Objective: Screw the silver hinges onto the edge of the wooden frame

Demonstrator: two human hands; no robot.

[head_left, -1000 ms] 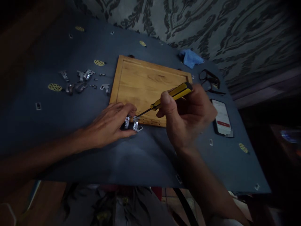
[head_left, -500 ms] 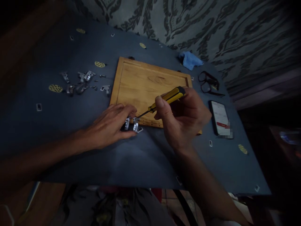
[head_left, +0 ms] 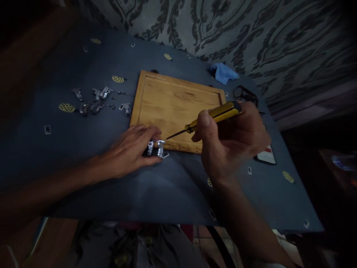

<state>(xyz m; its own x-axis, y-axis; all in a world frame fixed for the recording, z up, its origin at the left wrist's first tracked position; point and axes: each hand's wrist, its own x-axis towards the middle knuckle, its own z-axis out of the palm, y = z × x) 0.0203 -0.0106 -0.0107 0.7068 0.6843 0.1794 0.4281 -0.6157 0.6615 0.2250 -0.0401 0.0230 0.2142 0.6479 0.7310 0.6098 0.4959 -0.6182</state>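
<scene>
My right hand (head_left: 225, 137) is closed around the handle of a yellow and black screwdriver (head_left: 212, 115). Its thin tip points down and left, just right of a shiny metal hinge (head_left: 160, 149) and apart from it. A second metal hinge (head_left: 150, 148) sits beside the first, at the near left edge of the wooden panel (head_left: 173, 93). My left hand (head_left: 134, 149) rests over this corner, thumb below the hinges and forefinger above, gripping there. Small holes run along the panel's near edge.
Several more metal hinges (head_left: 97, 107) and small screws (head_left: 111, 106) lie on the blue tablecloth (head_left: 92, 193) at left. A blue cloth (head_left: 223, 73) and eyeglasses (head_left: 245, 95) are at the back right. A phone (head_left: 266, 156) is partly behind my right hand.
My right hand has moved right with the screwdriver, lifting its tip away from the hinge. My left hand keeps its place at the panel's edge.
</scene>
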